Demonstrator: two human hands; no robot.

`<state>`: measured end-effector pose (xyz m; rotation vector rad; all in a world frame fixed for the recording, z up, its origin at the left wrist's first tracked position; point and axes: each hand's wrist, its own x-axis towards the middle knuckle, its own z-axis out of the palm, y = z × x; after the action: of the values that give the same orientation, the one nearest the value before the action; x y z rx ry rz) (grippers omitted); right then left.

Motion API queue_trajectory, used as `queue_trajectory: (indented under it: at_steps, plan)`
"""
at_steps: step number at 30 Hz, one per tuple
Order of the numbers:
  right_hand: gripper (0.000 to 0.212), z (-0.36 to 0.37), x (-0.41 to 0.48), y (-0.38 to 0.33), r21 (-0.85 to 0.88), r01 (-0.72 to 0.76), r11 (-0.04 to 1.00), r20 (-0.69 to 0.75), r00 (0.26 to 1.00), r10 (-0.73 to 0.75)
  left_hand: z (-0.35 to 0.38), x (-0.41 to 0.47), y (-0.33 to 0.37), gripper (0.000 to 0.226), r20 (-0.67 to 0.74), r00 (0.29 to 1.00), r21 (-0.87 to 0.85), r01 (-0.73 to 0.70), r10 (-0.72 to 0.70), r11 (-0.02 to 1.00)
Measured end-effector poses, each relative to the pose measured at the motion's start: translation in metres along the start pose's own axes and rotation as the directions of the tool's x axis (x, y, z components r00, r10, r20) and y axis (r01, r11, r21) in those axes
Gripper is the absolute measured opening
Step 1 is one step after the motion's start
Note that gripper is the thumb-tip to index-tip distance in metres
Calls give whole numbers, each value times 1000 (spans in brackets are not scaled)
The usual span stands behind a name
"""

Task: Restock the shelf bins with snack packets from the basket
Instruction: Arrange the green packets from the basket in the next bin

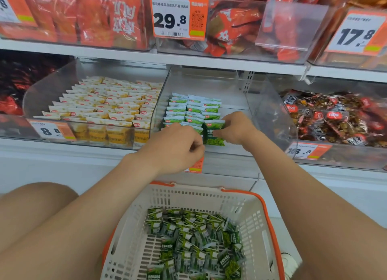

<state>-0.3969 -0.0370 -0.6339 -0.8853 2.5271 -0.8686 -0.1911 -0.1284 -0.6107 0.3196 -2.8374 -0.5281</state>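
Basket (pixel 199 196) first, at six o'clock right under the arms, its floor thick with loose green packets (pixel 194 244), so plenty is left to shelve. My worry is the single packet (pixel 214 136) held upright just above centre, at the front of the clear middle bin (pixel 272 116). If it is let go before it leans on the rows of green packets (pixel 192 110) behind, it may topple forward over the low lip, and a shove could knock those neat rows askew. The right hand (pixel 236 129) comes in from four o'clock, wrist bent, thumb and fingertips pinching the packet's upper right edge. The left hand (pixel 178 145) reaches from seven o'clock, knuckles up, fingers curled tight at the packet's left edge; whether they actually nip it I cannot tell. Farther off, at ten o'clock, yellow packets (pixel 109 104) lie in ranks.
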Motion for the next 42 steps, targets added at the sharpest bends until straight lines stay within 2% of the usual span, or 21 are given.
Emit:
queue_trajectory:
  at_steps: [3, 6, 9, 12, 14, 17, 19, 22, 23, 25, 27, 28, 30, 32, 34, 36, 37, 39, 41, 42]
  plan:
    - [24, 9, 9, -1, 1, -42, 999, 3, 999, 42, -1, 2, 0, 35, 25, 1000, -14, -11, 11, 1000]
    - [37, 12, 18, 2, 82, -100, 992, -11, 995, 101, -2, 1, -1, 34, 23, 1000, -21, -13, 14, 1000]
    - [45, 15, 21, 0, 119, -85, 989, -59, 994, 92, -1, 0, 0, 35, 17, 1000, -7, -16, 16, 1000]
    - [63, 19, 14, -7, 66, -64, 996, -78, 995, 69, -1, 0, 2, 33, 11, 1000, 23, -19, 18, 1000]
    - [72, 17, 9, -10, -32, -89, 995, -127, 988, 84, -1, 1, 3, 32, 12, 1000, 29, -25, 24, 999]
    - [59, 13, 2, -9, -156, -133, 979, -157, 982, 109, 0, 1, 1, 33, 23, 999, 22, -33, 33, 999]
    - [49, 13, -1, -8, -86, -158, 984, -92, 984, 150, 0, 1, -1, 34, 20, 999, 13, -36, 35, 999]
    - [41, 5, -7, -9, 142, -227, 963, 102, 972, 214, 2, -1, -2, 37, -6, 999, 31, -35, 35, 999]
    - [37, 1, -9, -10, 153, -225, 962, 162, 966, 201, 3, -2, -2, 37, -16, 999, 50, -32, 33, 998]
    - [30, -9, -18, -10, 63, -170, 983, 243, 958, 150, 6, -6, -3, 31, -48, 998, 80, -32, 36, 996]
    - [29, -18, -30, -10, -13, -54, 998, 250, 967, 56, 7, -11, 0, 16, -134, 989, 90, -44, 56, 995]
    - [28, -23, -38, -11, -31, 21, 999, 205, 979, -14, 6, -15, 2, 11, -186, 980, 89, -52, 68, 995]
    - [24, -29, -60, -16, -82, 159, 984, 19, 987, -158, 2, -26, 14, 5, -291, 955, 89, -39, 64, 995]
    - [21, -31, -90, -27, -100, 256, 961, -169, 948, -270, -1, -40, 27, 15, -334, 943, 131, 41, 5, 990]
    - [20, -27, -124, -37, -137, 318, 938, -215, 915, -342, 7, -53, 32, 38, -208, 973, 252, 151, -99, 956]
    - [18, -13, -152, -38, -191, 361, 913, -118, 915, -387, 28, -62, 29, 43, 42, 977, 361, 180, -209, 915]
    - [18, -4, -162, -36, -221, 372, 901, -38, 920, -390, 43, -66, 25, 41, 180, 949, 387, 173, -258, 906]
    - [17, 15, -175, -29, -326, 393, 860, 144, 920, -366, 75, -72, 17, 32, 430, 848, 396, 132, -310, 909]
    - [15, 33, -185, -21, -466, 452, 761, 341, 885, -317, 112, -80, 4, 16, 588, 731, 394, 115, -346, 912]
    - [13, 41, -188, -17, -513, 483, 710, 407, 865, -294, 129, -84, -3, 16, 628, 694, 387, 115, -353, 915]
